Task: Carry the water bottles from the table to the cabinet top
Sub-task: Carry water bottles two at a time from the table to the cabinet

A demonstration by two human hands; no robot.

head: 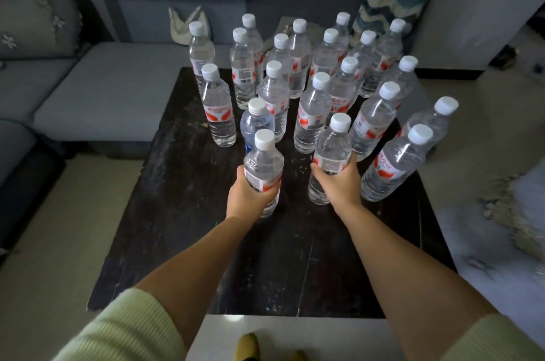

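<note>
Head view: left hand [250,195] & right hand [336,183] each have fingers wrapped round a water bottle on the table [177,242]. Lift both straight up w/ firm mid-body grip, clear of neighbouring bottles [312,113].

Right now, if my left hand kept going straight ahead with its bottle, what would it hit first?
Probably the blue-label bottle just beyond the left hand and its bottle, though depth is uncertain.

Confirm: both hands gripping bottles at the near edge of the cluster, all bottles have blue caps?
Not quite. The caps are white, as the head view shows. The rest holds: the left hand grips one bottle and the right hand grips another bottle at the cluster's near edge.
</note>
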